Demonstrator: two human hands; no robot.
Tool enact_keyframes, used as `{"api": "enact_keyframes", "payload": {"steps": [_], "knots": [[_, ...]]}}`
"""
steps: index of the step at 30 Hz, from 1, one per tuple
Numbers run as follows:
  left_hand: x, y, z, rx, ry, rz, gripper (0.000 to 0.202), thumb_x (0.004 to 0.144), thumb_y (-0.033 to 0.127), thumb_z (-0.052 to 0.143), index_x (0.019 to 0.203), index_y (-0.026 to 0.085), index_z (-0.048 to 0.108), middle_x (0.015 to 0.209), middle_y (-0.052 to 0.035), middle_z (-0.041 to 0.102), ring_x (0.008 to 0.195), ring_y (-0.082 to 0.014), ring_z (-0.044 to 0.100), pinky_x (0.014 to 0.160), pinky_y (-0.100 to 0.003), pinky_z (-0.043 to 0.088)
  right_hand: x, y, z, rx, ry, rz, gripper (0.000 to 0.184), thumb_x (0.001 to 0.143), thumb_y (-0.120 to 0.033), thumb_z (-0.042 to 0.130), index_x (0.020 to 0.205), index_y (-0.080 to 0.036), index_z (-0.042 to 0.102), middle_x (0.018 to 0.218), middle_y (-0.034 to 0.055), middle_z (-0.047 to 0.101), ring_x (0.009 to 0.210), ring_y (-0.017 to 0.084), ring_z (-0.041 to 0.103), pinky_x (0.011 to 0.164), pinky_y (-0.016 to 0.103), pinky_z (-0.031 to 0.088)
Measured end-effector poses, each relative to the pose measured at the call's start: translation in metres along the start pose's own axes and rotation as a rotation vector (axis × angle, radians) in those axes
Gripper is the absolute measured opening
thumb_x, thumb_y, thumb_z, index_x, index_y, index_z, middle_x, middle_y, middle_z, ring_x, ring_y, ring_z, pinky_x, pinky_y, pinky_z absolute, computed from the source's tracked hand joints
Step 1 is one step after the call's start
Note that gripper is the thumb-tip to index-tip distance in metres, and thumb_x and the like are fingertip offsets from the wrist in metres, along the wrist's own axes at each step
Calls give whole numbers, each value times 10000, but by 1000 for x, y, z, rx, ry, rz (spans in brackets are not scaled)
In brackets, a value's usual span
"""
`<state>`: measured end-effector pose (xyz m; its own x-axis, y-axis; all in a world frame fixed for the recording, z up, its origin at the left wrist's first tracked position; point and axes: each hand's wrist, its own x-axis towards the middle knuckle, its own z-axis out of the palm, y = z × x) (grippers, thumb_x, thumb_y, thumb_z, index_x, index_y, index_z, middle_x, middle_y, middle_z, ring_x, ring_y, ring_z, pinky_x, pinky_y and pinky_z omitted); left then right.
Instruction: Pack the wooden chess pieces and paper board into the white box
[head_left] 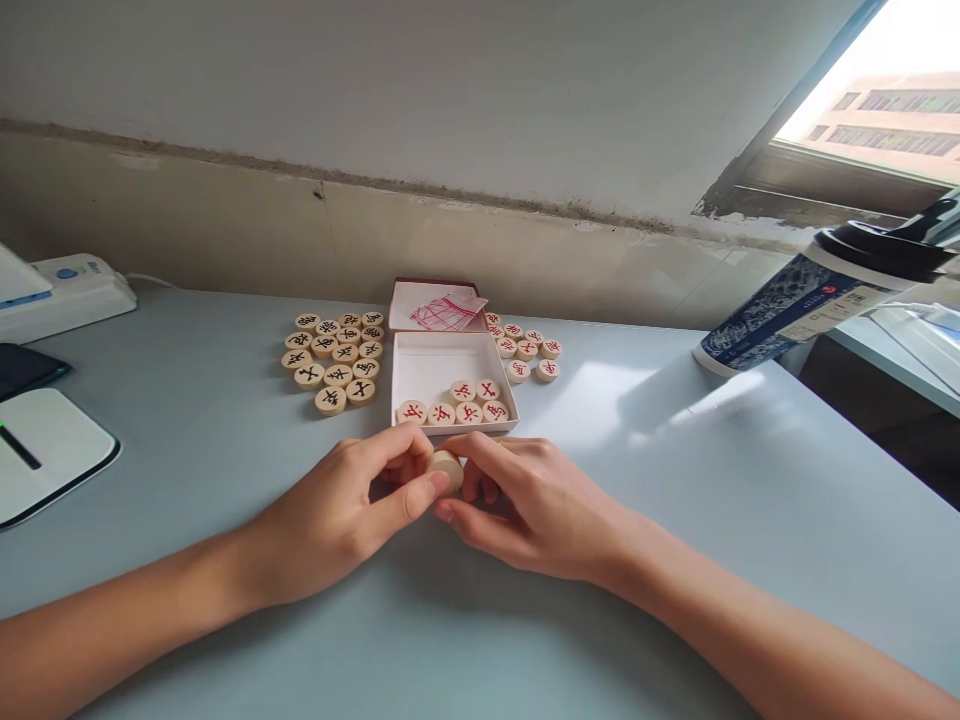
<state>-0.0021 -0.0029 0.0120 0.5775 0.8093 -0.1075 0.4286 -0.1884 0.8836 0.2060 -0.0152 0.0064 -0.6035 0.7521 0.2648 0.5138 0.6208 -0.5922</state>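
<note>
A left hand point(349, 505) is pinching a wooden disc point(449, 470) near the box point(421, 368), seemingly steadying it, as the right hand point(536, 505) is curling half-open alongside.

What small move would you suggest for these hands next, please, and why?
I would probably turn the held disc over to check its other face: the left hand pinches it, the right hand is close beside it, and the side in view looks blank, while the discs in the box show red characters.
</note>
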Motion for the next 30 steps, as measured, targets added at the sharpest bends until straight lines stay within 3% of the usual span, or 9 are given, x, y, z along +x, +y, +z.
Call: {"api": "enact_keyframes", "payload": {"steps": [8,15,21,30], "knots": [[-2,-2,1,-10,-6,-12,311,946,503,469,810,230,526,711,59,491,667,-110,432,561,-212,320,-1,-3,-2,-45,-17,-6,78,923,-189,438,849,-185,463,661,-29,576,548,95,470,526,238,401],[-2,2,0,-3,21,-19,372,967,511,400,757,210,463,661,65,430,595,-102,366,540,-214,303,-2,2,3,-116,80,-127,151,866,-112,476,996,-146,543,707,-6,646,592,110,565,553,241,454],[0,2,0,13,22,14,449,976,522,352,673,192,380,619,58,369,559,-100,329,500,-218,276,-2,3,3,-165,186,-173,84,898,-125,502,952,-158,558,715,0,638,596,108,569,539,244,466],[-2,2,-4,-2,-38,-29,400,966,532,367,756,206,464,702,42,450,630,-120,403,555,-227,324,-2,3,3,-143,179,-208,200,903,-130,529,1096,-150,578,858,63,705,773,166,659,680,311,567]]}}
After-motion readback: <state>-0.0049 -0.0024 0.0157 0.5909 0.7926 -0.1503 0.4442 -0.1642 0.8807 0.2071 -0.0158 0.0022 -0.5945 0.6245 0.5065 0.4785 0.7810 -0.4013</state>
